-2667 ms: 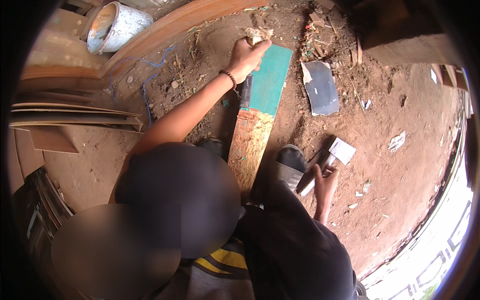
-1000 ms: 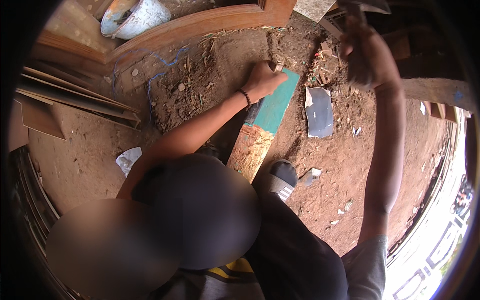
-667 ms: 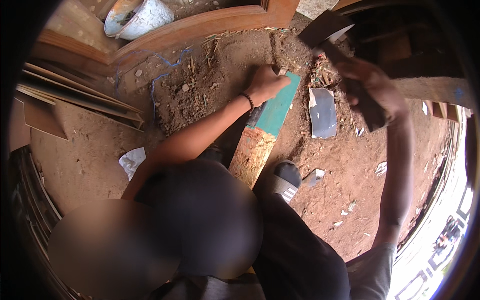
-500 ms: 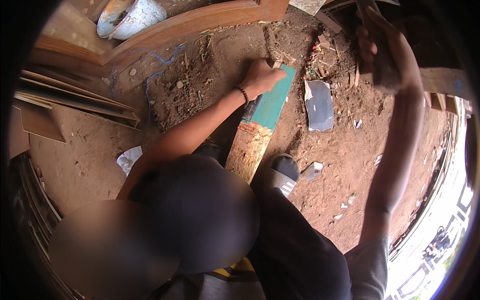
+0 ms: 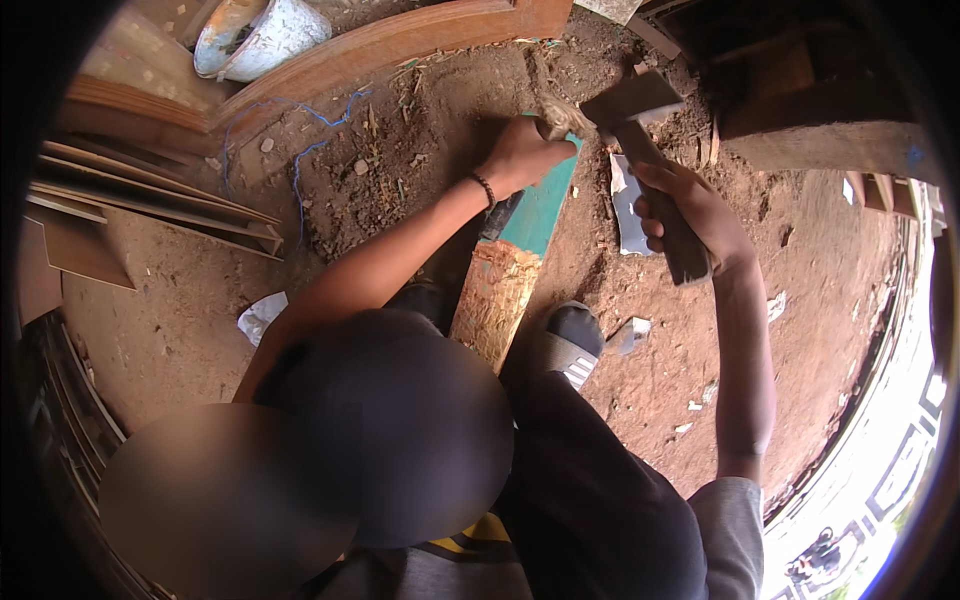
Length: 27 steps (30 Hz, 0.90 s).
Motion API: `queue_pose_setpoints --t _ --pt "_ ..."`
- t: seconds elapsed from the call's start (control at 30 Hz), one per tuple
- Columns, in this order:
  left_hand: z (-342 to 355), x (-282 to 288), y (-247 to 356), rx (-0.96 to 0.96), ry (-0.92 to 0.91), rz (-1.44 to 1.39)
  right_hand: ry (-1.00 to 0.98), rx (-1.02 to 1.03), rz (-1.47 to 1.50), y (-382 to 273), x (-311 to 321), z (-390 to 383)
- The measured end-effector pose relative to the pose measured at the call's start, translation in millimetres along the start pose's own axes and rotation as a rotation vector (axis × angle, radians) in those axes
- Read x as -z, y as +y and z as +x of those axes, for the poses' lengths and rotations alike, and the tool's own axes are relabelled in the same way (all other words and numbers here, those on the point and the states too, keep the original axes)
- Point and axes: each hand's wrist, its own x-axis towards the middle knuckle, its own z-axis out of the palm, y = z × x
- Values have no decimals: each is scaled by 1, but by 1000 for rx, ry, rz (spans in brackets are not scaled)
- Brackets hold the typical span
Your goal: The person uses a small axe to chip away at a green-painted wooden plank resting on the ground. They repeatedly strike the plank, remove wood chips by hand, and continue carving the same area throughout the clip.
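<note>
My left hand (image 5: 530, 158) is closed at the far end of a wooden board (image 5: 535, 222). The board is green-painted at that end; its nearer part is stripped to chipped bare wood. A short brown stub shows beside my fingers, its kind unclear. My right hand (image 5: 695, 212) is wrapped round the handle of a short striking tool (image 5: 630, 100) with a broad dark head. Hammer or hatchet, I cannot tell which. Its head is raised just right of my left hand, apart from it. The board's near end is hidden behind a dark rounded shape (image 5: 400, 430).
A sandalled foot (image 5: 570, 340) is right of the board. Beyond my right hand lies a torn grey sheet (image 5: 630, 220). Stacked panels (image 5: 160, 200) are at left. A curved wooden frame (image 5: 390, 50) and a stained white bucket (image 5: 275, 45) stand behind. Blue string (image 5: 310, 150) trails on the dirt.
My right hand has brought the tool from high at the far right inward to the left, beside my left hand. The left hand and board have hardly moved.
</note>
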Motion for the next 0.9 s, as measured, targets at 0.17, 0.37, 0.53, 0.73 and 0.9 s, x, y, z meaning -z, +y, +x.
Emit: queue_pose_setpoints --t 0.17,0.37,0.53,0.73,0.9 --pt "-30 -22 22 -380 -351 315 121 -12 190 56 17 -19" --pt "-37 -21 33 -791 -449 306 237 -106 289 103 32 -51" --pt "-32 -18 22 -950 -425 452 316 -121 333 120 33 -61" --pt "-43 -30 9 -767 -532 414 287 -117 409 128 19 -66" --pt "-45 -32 17 -506 -601 395 265 -38 402 127 1 -74"
